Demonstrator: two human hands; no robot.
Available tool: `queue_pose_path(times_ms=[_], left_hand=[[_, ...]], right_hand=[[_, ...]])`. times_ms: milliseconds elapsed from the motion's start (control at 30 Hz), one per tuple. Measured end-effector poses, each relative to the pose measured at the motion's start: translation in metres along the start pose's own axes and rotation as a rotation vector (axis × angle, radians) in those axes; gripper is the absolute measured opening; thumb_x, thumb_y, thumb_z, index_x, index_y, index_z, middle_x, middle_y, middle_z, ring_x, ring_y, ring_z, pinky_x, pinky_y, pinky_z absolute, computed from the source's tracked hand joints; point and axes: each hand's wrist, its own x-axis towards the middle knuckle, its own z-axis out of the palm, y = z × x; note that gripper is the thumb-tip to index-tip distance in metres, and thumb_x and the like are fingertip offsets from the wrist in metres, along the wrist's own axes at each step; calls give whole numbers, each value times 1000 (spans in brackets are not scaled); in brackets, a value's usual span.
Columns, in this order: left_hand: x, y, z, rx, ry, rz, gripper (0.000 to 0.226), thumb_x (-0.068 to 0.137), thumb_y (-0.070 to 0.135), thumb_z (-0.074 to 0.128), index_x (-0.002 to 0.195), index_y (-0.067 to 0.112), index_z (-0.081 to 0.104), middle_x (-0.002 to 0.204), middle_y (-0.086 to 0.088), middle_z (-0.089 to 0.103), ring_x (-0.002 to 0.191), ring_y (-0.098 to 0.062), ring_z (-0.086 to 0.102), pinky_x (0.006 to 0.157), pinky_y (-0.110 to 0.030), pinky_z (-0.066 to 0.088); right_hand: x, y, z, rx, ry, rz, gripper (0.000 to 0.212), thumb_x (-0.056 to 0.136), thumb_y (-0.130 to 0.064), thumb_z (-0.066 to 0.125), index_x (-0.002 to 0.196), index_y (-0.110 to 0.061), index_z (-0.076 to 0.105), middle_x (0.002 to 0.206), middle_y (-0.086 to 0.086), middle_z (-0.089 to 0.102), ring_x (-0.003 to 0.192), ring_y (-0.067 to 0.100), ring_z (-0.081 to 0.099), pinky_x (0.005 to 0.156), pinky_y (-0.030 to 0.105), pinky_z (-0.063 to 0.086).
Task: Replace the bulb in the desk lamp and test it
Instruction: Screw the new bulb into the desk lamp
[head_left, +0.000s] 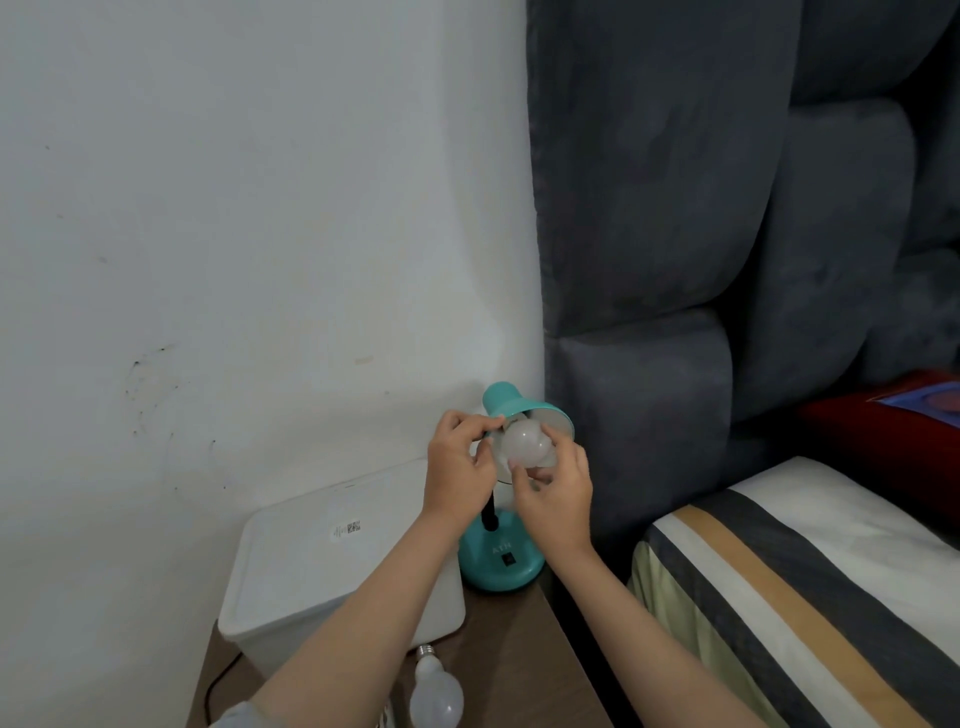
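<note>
A teal desk lamp stands on a brown bedside table, its round base (501, 564) near the table's right edge. Its shade (524, 408) is tipped up toward me. My left hand (460, 467) grips the shade's left rim. My right hand (558, 491) holds a frosted white bulb (524, 441) by its fingertips at the mouth of the shade; the bulb's screw end is hidden inside. A second white bulb (435, 696) lies on the table by my left forearm, metal screw cap pointing away from me.
A white lidded plastic box (311, 566) fills the table's left part, close to the lamp base. A dark cord (218, 686) trails off the table's left edge. A grey padded headboard (675, 260) and a striped bed (810, 587) lie to the right; a white wall (260, 234) is behind.
</note>
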Motion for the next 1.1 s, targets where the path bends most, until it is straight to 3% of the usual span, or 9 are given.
queue_pose_path(times_ms=[167, 267, 333, 400, 500, 667, 833, 1100], left_hand=[[0, 1, 2, 5, -12, 10, 31, 81, -9, 55, 95, 14, 70, 92, -4, 55, 85, -5, 57, 76, -3, 42], [1, 0, 3, 5, -15, 6, 32, 80, -9, 56, 95, 15, 70, 92, -4, 55, 84, -5, 58, 77, -4, 43], [1, 0, 3, 7, -23, 1, 33, 80, -9, 55, 95, 16, 70, 92, -4, 55, 85, -5, 58, 77, -4, 43], [1, 1, 3, 4, -19, -5, 33, 81, -9, 55, 95, 16, 70, 92, -4, 55, 85, -6, 58, 78, -4, 43], [1, -1, 0, -4, -10, -14, 33, 81, -8, 55, 94, 18, 70, 92, -2, 55, 86, -5, 58, 79, -5, 43], [-2, 0, -2, -9, -15, -9, 32, 81, -9, 54, 94, 16, 70, 91, -2, 54, 86, -5, 58, 78, -4, 42], [-8, 0, -3, -9, -14, -5, 33, 81, -9, 55, 94, 17, 69, 92, -4, 54, 87, -4, 57, 78, -5, 43], [-21, 2, -1, -14, -19, -1, 32, 79, -10, 56, 94, 16, 70, 88, -1, 53, 86, 2, 56, 77, -6, 43]], right_hand=[[4, -3, -2, -9, 47, -7, 46, 79, -23, 74, 121, -21, 56, 108, 6, 55, 76, 13, 65, 70, 20, 56], [4, -2, 1, -11, 25, -71, 51, 76, -14, 76, 123, -14, 54, 115, 2, 48, 86, 19, 64, 73, 11, 52], [5, -3, 0, -5, 13, -24, 48, 77, -14, 75, 120, -13, 52, 115, 2, 50, 83, 17, 65, 68, 6, 48], [6, -5, -1, 27, 25, 85, 46, 79, -22, 75, 116, -13, 50, 116, 5, 56, 78, 10, 66, 63, 5, 48], [6, -6, 0, 33, 49, 124, 49, 79, -27, 74, 117, -10, 49, 118, 8, 56, 86, 15, 66, 63, 8, 49], [0, -5, 2, -49, 60, -69, 44, 81, -17, 72, 122, -18, 56, 112, 2, 49, 91, 10, 58, 78, 23, 54], [-6, 2, -2, -1, 34, -54, 51, 76, -7, 73, 122, -19, 56, 110, -2, 47, 90, 14, 61, 78, 12, 51], [-20, 11, -2, -73, 95, -12, 50, 79, -16, 72, 123, -15, 50, 114, 4, 45, 91, 22, 61, 77, 36, 57]])
